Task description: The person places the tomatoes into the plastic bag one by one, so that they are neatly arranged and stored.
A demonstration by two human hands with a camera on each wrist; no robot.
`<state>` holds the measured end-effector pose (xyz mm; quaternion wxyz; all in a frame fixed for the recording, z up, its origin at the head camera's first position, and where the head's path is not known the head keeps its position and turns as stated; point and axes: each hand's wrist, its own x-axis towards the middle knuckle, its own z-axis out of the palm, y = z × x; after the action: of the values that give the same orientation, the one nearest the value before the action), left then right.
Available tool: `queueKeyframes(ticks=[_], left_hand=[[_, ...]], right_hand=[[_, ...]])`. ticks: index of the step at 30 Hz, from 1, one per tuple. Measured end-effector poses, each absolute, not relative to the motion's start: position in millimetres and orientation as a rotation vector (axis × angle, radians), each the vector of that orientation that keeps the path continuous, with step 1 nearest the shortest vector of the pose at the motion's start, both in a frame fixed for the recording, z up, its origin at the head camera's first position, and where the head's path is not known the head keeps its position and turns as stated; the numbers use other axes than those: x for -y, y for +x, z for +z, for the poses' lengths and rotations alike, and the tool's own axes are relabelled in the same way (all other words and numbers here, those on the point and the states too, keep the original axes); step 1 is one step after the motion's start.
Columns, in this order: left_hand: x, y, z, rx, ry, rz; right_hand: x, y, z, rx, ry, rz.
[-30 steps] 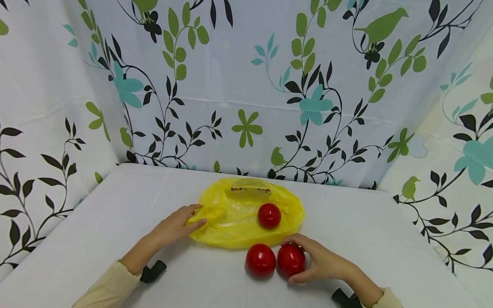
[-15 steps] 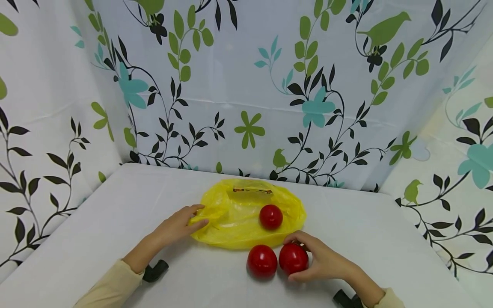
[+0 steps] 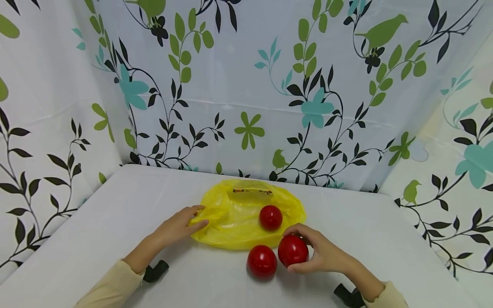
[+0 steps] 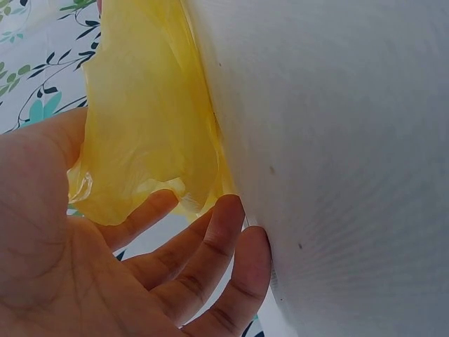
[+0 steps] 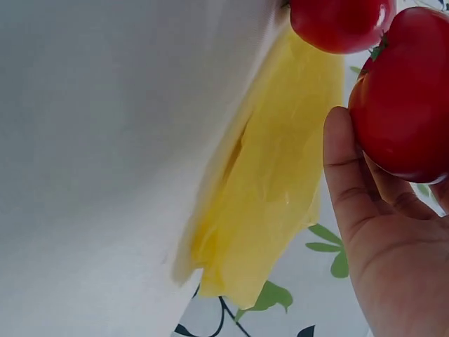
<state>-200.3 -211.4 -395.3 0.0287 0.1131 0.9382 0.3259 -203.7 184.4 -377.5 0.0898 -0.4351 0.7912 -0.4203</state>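
In the head view, my right hand (image 3: 321,248) grips a red tomato (image 3: 292,250) with its thumb and fingers. The right wrist view shows this tomato (image 5: 407,95) against the fingers, with a bit of green stem on it. Just left of it on the table is a second tomato (image 3: 262,262). A third tomato (image 3: 271,217) lies on the yellow plastic bag (image 3: 231,233). My left hand (image 3: 175,225) holds the bag's left end between thumb and fingers. In the left wrist view, the thin bag (image 4: 147,119) hides the thumb tip, and the other fingers (image 4: 235,274) are bent.
A white cloth covers the table (image 3: 208,286). Behind and on both sides hangs a curtain (image 3: 215,85) printed with leaves and birds. Black wrist mounts (image 3: 155,271) show under both forearms.
My right hand has raised its tomato slightly, up and away from the table beside the second one. The left hand and the bag keep their places, while the head view has shifted a little.
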Motion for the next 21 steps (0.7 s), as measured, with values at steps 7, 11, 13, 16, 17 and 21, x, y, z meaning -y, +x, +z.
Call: queueKeyframes(ticks=[7, 11, 13, 16, 17, 21], left_hand=[[211.5, -201.1, -397.8, -2.893, 0.346, 1.003], [211.7, -201.6, -397.1, -2.897, 0.348, 0.999], [211.6, -202.0, -396.7, -2.898, 0.348, 0.995], [211.7, -201.8, -396.2, -2.899, 0.352, 0.993], [211.7, -201.6, -396.0, -2.901, 0.355, 0.989], [211.1, -200.4, -394.7, -2.905, 0.368, 0.987]], right_hand=[[-178.7, -210.3, -367.0, -2.38, -1.293, -1.236], [-174.2, -214.5, -360.9, -2.404, -1.293, -1.241], [-171.8, -216.5, -357.9, -2.412, -1.29, -1.248], [-168.5, -220.0, -353.9, -2.416, -1.295, -1.261], [-167.4, -221.5, -352.7, -2.415, -1.299, -1.264], [-163.5, -228.1, -348.2, -2.434, -1.318, -1.266]])
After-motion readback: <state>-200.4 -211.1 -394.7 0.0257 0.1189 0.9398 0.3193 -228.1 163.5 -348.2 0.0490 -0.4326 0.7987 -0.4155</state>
